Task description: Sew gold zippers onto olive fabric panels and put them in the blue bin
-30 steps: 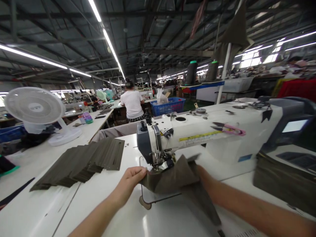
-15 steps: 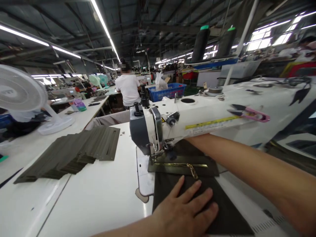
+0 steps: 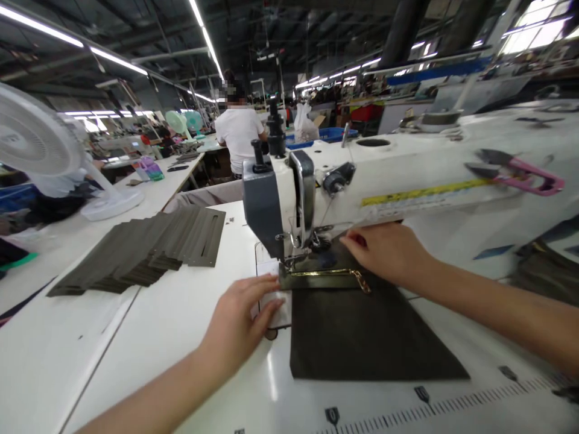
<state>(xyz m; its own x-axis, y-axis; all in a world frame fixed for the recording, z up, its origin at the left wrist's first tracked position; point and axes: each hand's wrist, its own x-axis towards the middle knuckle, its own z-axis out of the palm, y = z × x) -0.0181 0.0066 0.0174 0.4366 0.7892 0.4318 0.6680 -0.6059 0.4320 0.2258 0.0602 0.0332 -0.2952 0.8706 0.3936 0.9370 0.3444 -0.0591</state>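
Observation:
A dark olive fabric piece (image 3: 362,331) lies flat on the sewing table, its far edge with a brass zipper (image 3: 328,274) under the presser foot of the white sewing machine (image 3: 407,181). My left hand (image 3: 242,319) rests on the machine bed at the fabric's left edge, fingers stretched out and pressed down. My right hand (image 3: 389,253) sits behind the zipper under the machine's arm, fingers bent down onto the fabric.
A fanned stack of olive fabric pieces (image 3: 145,250) lies to the left. Beyond it stand a white desk fan (image 3: 40,150) and a person in a white shirt (image 3: 237,135). Pink snips (image 3: 520,172) lie on the machine. A printed ruler (image 3: 452,401) runs along the table's near edge.
My left hand moved from flat on the fabric's middle to its left edge by the needle. My right hand drew back into view behind the zipper. The camera came closer.

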